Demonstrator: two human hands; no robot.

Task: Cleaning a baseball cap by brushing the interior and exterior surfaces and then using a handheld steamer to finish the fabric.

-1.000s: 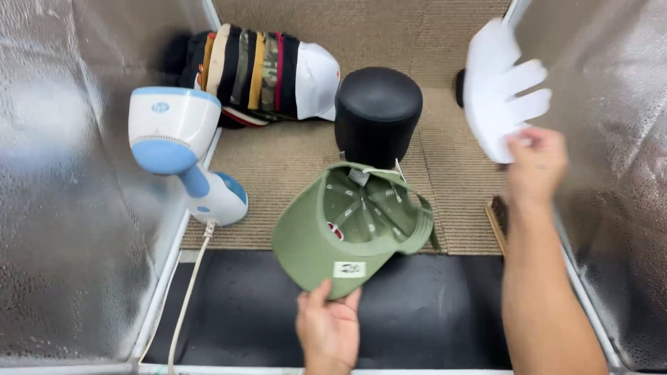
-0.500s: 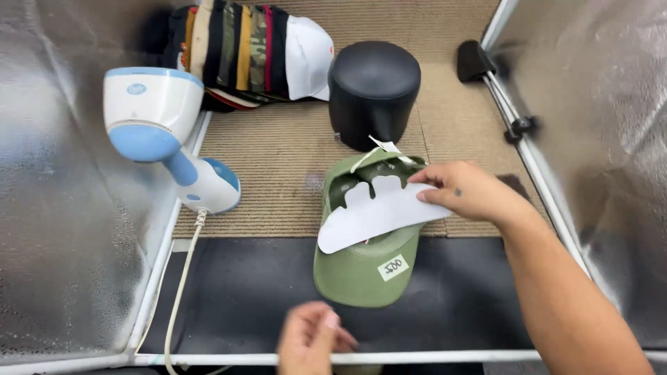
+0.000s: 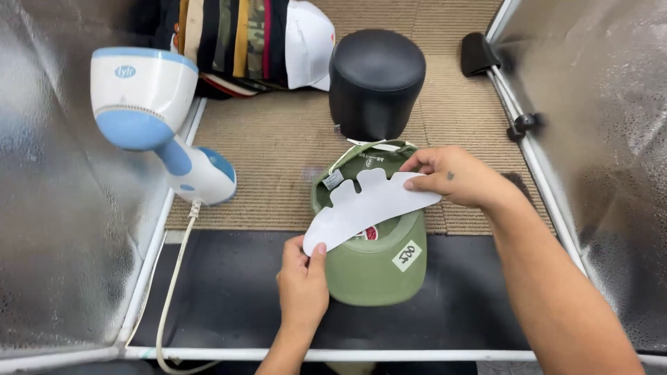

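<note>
Both hands pinch a flat, scalloped white card insert (image 3: 368, 207), left hand (image 3: 303, 285) on its near-left end, right hand (image 3: 455, 177) on its far-right, over the upturned olive cloth cap (image 3: 379, 260) on the tabletop (image 3: 229, 292); half a second ago the right held it alone.

A cap (image 3: 379, 260) lies upside down near the middle, its brim toward the near edge, partly on a woven mat (image 3: 278, 139) and partly on the mat's nearer neighbour, a rubber mat (image 3: 229, 298). A card insert (image 3: 368, 208) lies across the cap's opening, the left hand (image 3: 303, 288) at its near-left end, the right hand (image 3: 455, 177) at its far-right end. Just behind the cap stands a cylindrical cap form (image 3: 376, 83). A row of stacked caps (image 3: 250, 42) lies far left of it. A handheld steamer (image 3: 156, 118) stands at the left, its cord (image 3: 170, 292) trailing toward the near edge.
</note>
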